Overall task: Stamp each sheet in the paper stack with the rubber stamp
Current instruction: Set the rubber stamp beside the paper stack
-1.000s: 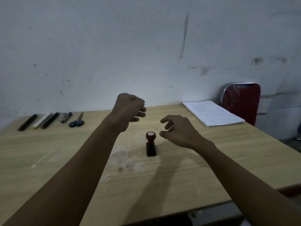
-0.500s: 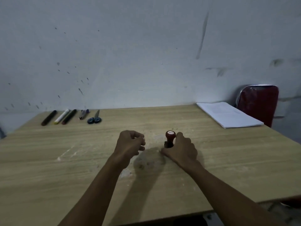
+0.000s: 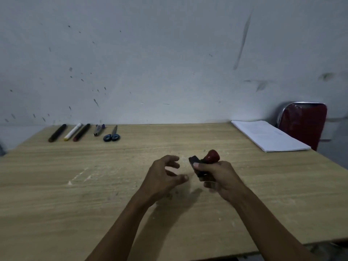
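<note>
rubber stamp [image 3: 205, 162] held tilted above the wooden table [image 3: 56, 185], clear of the paper stack [image 3: 269, 135]

far left along the back edge lie three markers [image 3: 72, 131], a small pen [image 3: 98, 129] and blue-handled scissors [image 3: 112, 135] — then the left hand [image 3: 163, 178], fingers spread and loosely curved, holding nothing, just beside the stamp. the right hand [image 3: 220, 178] grips the stamp's black base, red knob pointing away — the paper stack sits well apart at the far right corner, a red chair [image 3: 303, 123] behind it.
</note>
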### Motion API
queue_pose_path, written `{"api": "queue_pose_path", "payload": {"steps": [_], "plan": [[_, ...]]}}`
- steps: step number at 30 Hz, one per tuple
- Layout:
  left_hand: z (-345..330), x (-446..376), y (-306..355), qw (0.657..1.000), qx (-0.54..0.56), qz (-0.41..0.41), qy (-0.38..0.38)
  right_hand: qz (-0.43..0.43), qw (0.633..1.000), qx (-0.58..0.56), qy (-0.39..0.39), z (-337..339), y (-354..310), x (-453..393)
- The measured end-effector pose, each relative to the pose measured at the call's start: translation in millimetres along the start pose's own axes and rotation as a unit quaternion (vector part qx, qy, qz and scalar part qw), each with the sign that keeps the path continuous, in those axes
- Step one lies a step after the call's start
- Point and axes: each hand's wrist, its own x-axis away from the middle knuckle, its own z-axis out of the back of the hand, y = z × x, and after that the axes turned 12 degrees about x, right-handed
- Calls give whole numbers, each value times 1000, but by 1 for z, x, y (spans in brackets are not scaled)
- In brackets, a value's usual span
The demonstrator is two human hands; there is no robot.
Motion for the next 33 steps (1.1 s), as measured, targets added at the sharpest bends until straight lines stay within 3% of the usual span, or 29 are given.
{"api": "queue_pose_path", "payload": {"steps": [4, 10, 24, 33], "plan": [[-7, 2, 8, 995, -22, -96, -7, 18, 993, -66, -95, -5, -12, 15], [-3, 1, 16, 984, -15, -173, 47, 28, 988, -97, -119, -15, -23, 24], [-5, 3, 11, 974, -6, -213, 70, -96, 953, -212, -193, -16, -22, 33], [-7, -2, 25, 975, -19, -216, 48, -46, 957, -220, -186, -9, -30, 30]]}}
